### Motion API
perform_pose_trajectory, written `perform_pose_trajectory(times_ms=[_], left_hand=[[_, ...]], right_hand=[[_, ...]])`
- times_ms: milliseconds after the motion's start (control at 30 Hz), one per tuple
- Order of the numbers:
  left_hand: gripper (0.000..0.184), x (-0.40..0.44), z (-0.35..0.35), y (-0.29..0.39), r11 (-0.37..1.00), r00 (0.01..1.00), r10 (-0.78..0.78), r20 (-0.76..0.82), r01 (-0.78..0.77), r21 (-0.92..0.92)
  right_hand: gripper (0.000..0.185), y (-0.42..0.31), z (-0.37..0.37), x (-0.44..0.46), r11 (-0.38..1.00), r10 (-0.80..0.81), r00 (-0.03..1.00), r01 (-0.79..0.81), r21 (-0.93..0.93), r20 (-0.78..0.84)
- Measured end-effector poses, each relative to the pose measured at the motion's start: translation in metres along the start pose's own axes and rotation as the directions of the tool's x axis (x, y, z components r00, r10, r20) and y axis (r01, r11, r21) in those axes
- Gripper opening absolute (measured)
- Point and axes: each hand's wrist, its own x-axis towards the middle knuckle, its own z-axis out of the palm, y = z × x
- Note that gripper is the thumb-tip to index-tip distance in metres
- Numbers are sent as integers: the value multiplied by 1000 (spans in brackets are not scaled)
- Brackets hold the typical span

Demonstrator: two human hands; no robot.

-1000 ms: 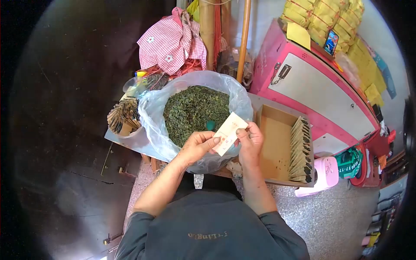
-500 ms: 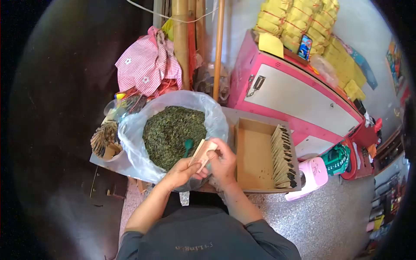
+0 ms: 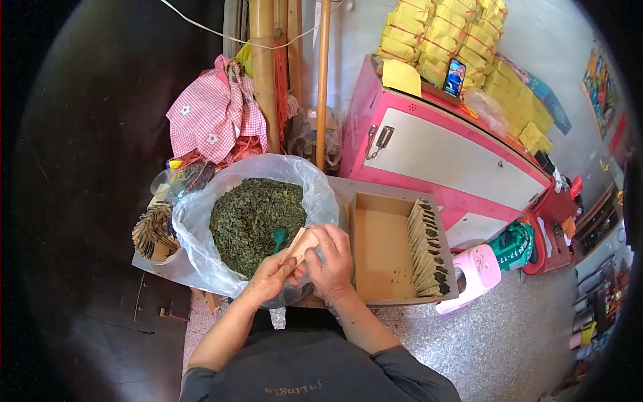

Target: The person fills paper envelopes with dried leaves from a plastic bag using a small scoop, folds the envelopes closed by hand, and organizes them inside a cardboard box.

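Note:
Between my two hands is a small light-brown paper packet (image 3: 299, 247), held at a tilt over the near edge of a clear plastic bag (image 3: 191, 224). My left hand (image 3: 269, 277) pinches its lower end between thumb and fingers. Closed around the upper right side is my right hand (image 3: 330, 262), its fingers bent at the packet's top edge. Dried dark-green leaves (image 3: 251, 218) fill the bag, and a green scoop (image 3: 280, 236) stands in them just beyond the packet. To the right, similar paper packets (image 3: 423, 251) with dark leaves at their ends line one side of a cardboard box (image 3: 382, 251).
A cup of folded brown papers (image 3: 157, 234) stands at the table's left end. Behind are a checked pink cloth (image 3: 214, 120) and bamboo poles (image 3: 263, 80). A pink cabinet (image 3: 442, 151) bears yellow bundles (image 3: 435, 33) and a phone (image 3: 455, 77). A pink plastic stool (image 3: 479, 271) is at right.
The view has shifted, so the surroundings sit a little left and lower. Both hands still hold the packet; my right fingers have changed their bend around its upper end.

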Motion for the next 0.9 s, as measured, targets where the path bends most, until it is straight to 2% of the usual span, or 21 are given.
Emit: perform_pose_trajectory(times_ms=[67, 100, 167, 267, 500, 767, 900], left_hand=[[30, -1, 2, 5, 996, 995, 56, -79, -50, 75], [30, -2, 3, 7, 996, 995, 56, -80, -50, 75], [30, -2, 3, 8, 973, 986, 114, -120, -86, 215], [30, -1, 3, 6, 942, 975, 163, -149, -110, 317], [30, -3, 5, 13, 946, 979, 138, -150, -85, 314], [33, -4, 7, 10, 983, 987, 31, -157, -1, 185], [34, -2, 5, 5, 987, 989, 36, -142, -13, 162]], right_hand=[[37, -1, -1, 0, 999, 30, 1000, -29, 45, -9], [37, -1, -1, 0, 999, 30, 1000, -29, 45, -9], [43, 1, 0, -2, 997, 25, 999, -24, 68, -22], [42, 4, 0, -4, 996, 30, 1000, -30, 84, 3], [42, 0, -1, -4, 996, 31, 1000, -30, 89, -6], [42, 4, 0, -8, 994, 18, 1000, -19, 105, 11], [42, 2, -2, -8, 992, 35, 999, -37, 119, 23]])
